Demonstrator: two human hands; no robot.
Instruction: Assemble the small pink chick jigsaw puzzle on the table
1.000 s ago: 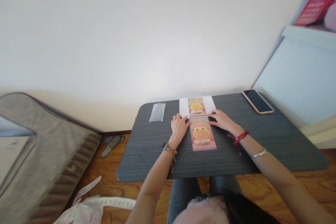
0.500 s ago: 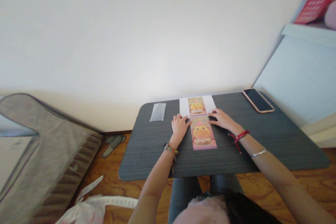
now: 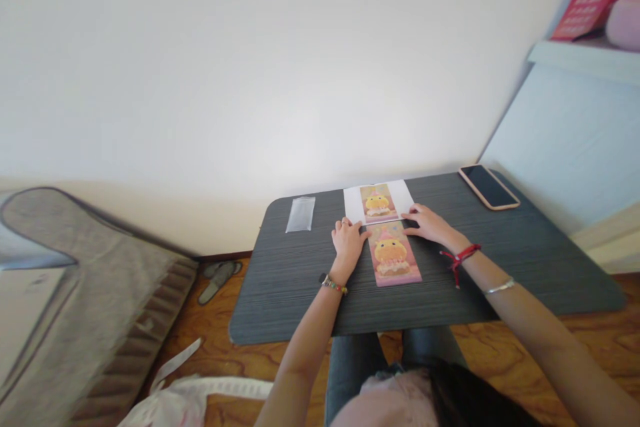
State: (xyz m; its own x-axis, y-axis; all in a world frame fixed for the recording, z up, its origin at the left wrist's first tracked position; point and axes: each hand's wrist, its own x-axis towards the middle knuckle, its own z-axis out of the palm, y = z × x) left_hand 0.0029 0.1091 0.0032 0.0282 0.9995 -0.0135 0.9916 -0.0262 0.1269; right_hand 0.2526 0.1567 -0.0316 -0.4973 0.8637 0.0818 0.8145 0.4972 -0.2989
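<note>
A pink card [image 3: 394,260] with a yellow cartoon character above a cake lies on the dark grey table. Just behind it is a white sheet [image 3: 353,202] with a smaller, similar picture [image 3: 379,203] in its middle. My left hand [image 3: 347,240] rests at the left, its fingers apart, thumb at the card's upper left edge and fingertips by the sheet's front edge. On the other side, my right hand [image 3: 429,223] lies with fingers spread, touching near the card's upper right edge and the sheet's lower right corner. Neither hand grasps anything visibly.
A clear plastic sleeve [image 3: 301,214] lies at the table's [image 3: 280,300] back left. A phone [image 3: 489,187] is at the back right, beside a pale cabinet [image 3: 590,127]. Slippers [image 3: 218,280] and a white plastic bag [image 3: 173,403] are on the floor to the left.
The view has shifted slightly. The pink card and both hands appear a little further right in the picture; the hands keep almost the same pose around the card and sheet.
</note>
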